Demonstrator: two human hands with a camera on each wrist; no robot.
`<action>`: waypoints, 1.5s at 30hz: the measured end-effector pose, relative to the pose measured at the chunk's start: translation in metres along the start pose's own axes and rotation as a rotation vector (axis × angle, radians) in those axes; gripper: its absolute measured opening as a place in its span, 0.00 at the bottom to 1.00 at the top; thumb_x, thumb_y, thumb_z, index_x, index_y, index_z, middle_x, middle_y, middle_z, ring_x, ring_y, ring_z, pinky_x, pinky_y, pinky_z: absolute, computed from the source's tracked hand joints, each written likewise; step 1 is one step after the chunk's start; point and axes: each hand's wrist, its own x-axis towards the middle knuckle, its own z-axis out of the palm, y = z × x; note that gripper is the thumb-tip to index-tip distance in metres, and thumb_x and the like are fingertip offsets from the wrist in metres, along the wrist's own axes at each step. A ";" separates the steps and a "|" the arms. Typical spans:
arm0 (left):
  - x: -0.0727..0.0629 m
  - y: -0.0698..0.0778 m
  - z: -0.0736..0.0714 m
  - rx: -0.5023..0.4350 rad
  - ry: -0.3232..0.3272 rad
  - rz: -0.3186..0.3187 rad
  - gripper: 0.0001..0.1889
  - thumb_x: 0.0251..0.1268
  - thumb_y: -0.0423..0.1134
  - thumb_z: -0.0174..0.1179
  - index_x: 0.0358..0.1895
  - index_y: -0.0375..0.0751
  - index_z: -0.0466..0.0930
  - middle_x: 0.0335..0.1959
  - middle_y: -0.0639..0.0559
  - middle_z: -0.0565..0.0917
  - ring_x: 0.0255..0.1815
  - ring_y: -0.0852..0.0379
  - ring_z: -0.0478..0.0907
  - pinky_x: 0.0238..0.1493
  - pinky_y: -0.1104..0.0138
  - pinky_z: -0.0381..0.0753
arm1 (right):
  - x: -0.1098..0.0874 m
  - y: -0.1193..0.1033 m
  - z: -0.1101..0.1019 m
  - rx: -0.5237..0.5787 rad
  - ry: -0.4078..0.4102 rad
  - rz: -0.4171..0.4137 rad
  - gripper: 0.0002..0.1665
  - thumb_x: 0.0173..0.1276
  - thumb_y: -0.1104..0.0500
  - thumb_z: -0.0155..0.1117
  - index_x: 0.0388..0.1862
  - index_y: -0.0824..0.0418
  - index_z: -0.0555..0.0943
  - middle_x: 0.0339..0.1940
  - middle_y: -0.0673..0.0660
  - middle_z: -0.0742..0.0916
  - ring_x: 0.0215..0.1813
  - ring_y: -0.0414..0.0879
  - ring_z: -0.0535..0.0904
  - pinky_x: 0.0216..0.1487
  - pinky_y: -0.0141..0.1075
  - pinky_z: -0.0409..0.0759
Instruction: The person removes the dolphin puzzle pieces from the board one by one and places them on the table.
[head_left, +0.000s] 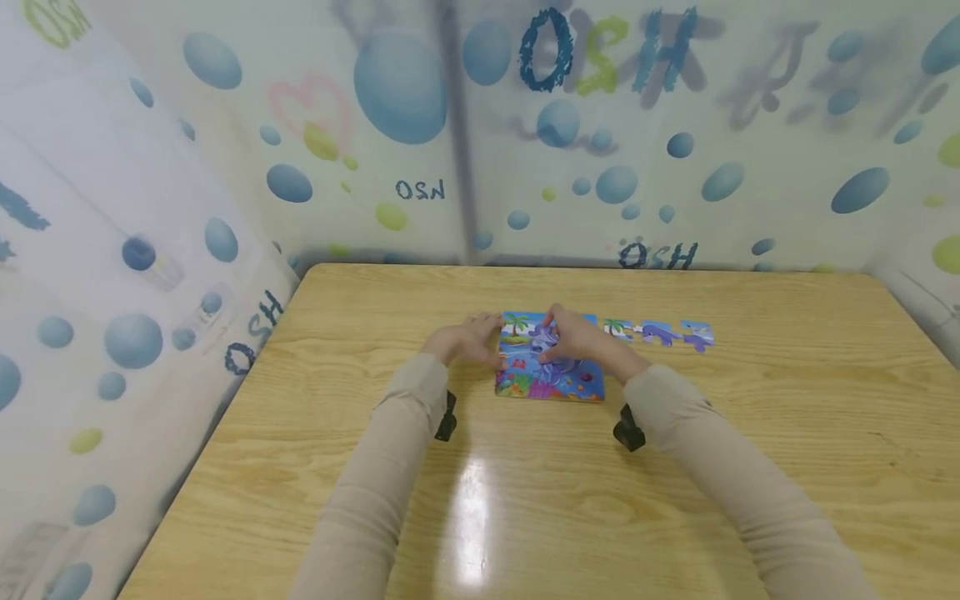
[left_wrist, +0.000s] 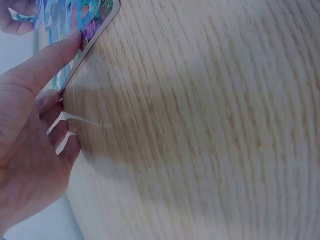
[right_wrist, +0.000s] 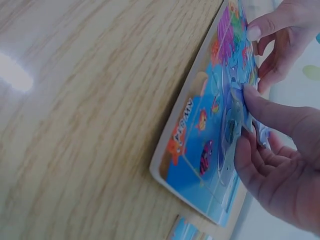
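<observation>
- Head: a bright rectangular sea-scene board (head_left: 517, 383) lies on the wooden table (head_left: 360, 304).
- Left wrist: your left hand (left_wrist: 25, 130), loosely spread, touches its edge.
- Right wrist: your right hand (right_wrist: 287, 155) pinches a tilted blue-purple puzzle piece (right_wrist: 245, 116); pressing crooked could jam it.

In the head view we look forward and down, far enough back to include the tabletop (head_left: 555, 500) and wall (head_left: 510, 158). In each wrist view we look from close by, tilted; both share the puzzle board (right_wrist: 207, 132), left fingers (left_wrist: 73, 146) and right fingers (right_wrist: 248, 164).
</observation>
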 end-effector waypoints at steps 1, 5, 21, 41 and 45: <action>0.000 0.000 0.000 0.002 0.000 0.001 0.44 0.59 0.53 0.57 0.73 0.47 0.42 0.75 0.49 0.41 0.75 0.45 0.37 0.74 0.51 0.42 | 0.000 0.001 0.000 0.007 0.002 -0.008 0.33 0.57 0.57 0.67 0.56 0.64 0.63 0.51 0.66 0.75 0.46 0.53 0.74 0.40 0.39 0.76; 0.000 0.001 0.000 -0.003 0.000 0.003 0.44 0.59 0.53 0.58 0.73 0.47 0.42 0.75 0.49 0.41 0.75 0.45 0.37 0.74 0.51 0.43 | 0.000 0.004 -0.001 0.059 0.004 -0.028 0.29 0.59 0.60 0.65 0.56 0.63 0.63 0.47 0.65 0.75 0.38 0.50 0.75 0.32 0.34 0.75; -0.001 0.001 0.001 -0.016 -0.011 0.002 0.44 0.60 0.51 0.57 0.73 0.47 0.39 0.75 0.48 0.39 0.75 0.45 0.34 0.74 0.50 0.40 | -0.004 0.022 -0.011 0.320 -0.036 -0.057 0.23 0.63 0.66 0.58 0.56 0.64 0.65 0.40 0.62 0.78 0.32 0.46 0.79 0.37 0.37 0.83; -0.004 0.004 -0.001 -0.033 -0.015 -0.002 0.45 0.60 0.50 0.58 0.73 0.46 0.38 0.75 0.48 0.37 0.75 0.45 0.32 0.74 0.51 0.36 | -0.030 0.059 -0.032 0.357 -0.034 -0.058 0.22 0.64 0.67 0.57 0.55 0.67 0.64 0.27 0.53 0.72 0.28 0.44 0.77 0.38 0.40 0.84; -0.004 0.004 -0.001 -0.024 -0.013 0.005 0.44 0.61 0.49 0.57 0.73 0.45 0.39 0.75 0.47 0.38 0.75 0.44 0.32 0.74 0.51 0.37 | -0.038 0.066 -0.036 0.348 -0.025 -0.039 0.22 0.65 0.66 0.56 0.56 0.68 0.64 0.29 0.54 0.73 0.29 0.44 0.78 0.39 0.40 0.84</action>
